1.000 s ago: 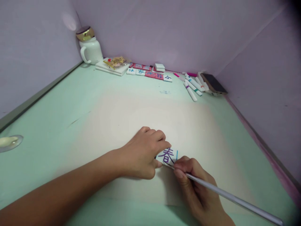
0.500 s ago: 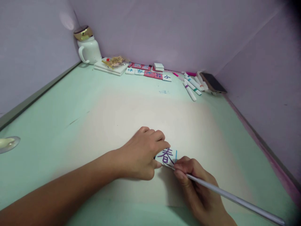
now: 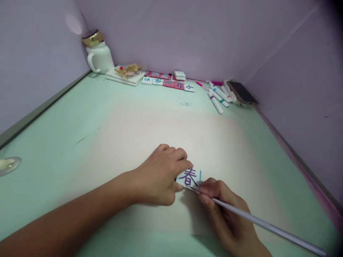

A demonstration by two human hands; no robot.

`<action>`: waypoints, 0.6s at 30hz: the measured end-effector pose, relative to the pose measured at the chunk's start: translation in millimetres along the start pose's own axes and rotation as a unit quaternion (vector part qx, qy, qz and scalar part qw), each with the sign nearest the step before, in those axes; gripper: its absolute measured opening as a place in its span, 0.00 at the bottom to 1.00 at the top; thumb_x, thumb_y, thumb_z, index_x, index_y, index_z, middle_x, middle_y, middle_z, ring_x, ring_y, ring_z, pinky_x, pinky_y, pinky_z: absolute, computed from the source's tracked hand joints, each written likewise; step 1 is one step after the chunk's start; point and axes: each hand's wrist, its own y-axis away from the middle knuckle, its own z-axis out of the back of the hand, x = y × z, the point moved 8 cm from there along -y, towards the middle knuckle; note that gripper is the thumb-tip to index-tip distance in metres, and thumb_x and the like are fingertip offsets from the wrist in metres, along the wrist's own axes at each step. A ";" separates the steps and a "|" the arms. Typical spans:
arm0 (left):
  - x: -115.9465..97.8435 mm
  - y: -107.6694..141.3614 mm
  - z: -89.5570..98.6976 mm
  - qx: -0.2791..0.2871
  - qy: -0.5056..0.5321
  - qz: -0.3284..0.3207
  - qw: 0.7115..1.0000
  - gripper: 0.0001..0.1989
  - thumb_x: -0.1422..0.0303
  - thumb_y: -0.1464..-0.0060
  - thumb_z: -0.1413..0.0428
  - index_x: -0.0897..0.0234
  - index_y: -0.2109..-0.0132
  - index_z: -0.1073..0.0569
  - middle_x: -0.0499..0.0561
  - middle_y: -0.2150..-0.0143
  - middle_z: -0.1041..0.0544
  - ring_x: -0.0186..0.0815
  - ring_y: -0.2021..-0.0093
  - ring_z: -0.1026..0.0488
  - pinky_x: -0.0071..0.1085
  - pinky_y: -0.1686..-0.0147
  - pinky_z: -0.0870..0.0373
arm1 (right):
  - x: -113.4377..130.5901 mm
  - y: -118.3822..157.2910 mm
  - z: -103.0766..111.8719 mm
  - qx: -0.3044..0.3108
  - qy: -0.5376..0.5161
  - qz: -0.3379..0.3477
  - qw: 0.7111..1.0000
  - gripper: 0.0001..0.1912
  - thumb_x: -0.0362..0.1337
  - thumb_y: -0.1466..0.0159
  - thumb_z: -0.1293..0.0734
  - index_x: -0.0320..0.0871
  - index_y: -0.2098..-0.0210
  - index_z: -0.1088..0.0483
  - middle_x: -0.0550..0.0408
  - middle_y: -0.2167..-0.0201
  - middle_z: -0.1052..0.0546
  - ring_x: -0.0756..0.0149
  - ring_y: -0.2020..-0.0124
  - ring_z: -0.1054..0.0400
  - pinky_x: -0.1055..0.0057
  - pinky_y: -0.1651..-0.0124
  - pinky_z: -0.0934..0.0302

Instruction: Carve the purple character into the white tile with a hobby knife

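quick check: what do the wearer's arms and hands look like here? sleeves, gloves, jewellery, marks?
Both are bare. The left hand and its forearm show no sleeve, glove, watch or bracelet in view. The right hand is likewise ungloved, with no ring visible; its wrist is cut off by the frame edge. Fingernails look short and unpainted. No markings or bandages can be seen.

Two bare hands, left [image 3: 160, 175] and right [image 3: 225, 210]; one long silver brush handle [image 3: 268, 228]; one small white tile with a purple character [image 3: 190, 177]; one white lidded mug [image 3: 98, 57] far left; one dark phone [image 3: 242, 92] far right; roughly five white marker pens [image 3: 218, 96], overlapping.
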 end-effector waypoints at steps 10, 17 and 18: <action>0.7 0.0 -0.2 0.000 0.000 -0.001 1.000 0.20 0.74 0.56 0.42 0.64 0.53 0.28 0.54 0.54 0.30 0.42 0.54 0.34 0.42 0.49 0.43 | -2.1 -0.1 0.3 -0.002 -0.022 -0.003 1.000 0.07 0.32 0.31 0.43 0.48 0.66 0.41 0.60 0.72 0.34 0.69 0.72 0.38 0.73 0.70 0.43; -0.5 -0.9 -0.3 0.004 -0.001 0.000 1.000 0.19 0.74 0.55 0.41 0.64 0.53 0.28 0.54 0.54 0.30 0.42 0.54 0.34 0.42 0.50 0.43 | -4.3 0.9 0.7 0.000 -0.019 -0.009 1.000 0.06 0.33 0.31 0.42 0.48 0.66 0.41 0.60 0.72 0.34 0.69 0.72 0.38 0.73 0.71 0.43; -0.5 -0.9 -0.2 0.004 0.000 0.000 1.000 0.19 0.74 0.56 0.41 0.64 0.53 0.28 0.54 0.54 0.30 0.42 0.54 0.34 0.42 0.49 0.43 | -4.9 1.0 0.7 0.001 -0.018 -0.012 1.000 0.06 0.33 0.31 0.43 0.48 0.66 0.41 0.60 0.72 0.34 0.69 0.72 0.38 0.73 0.71 0.43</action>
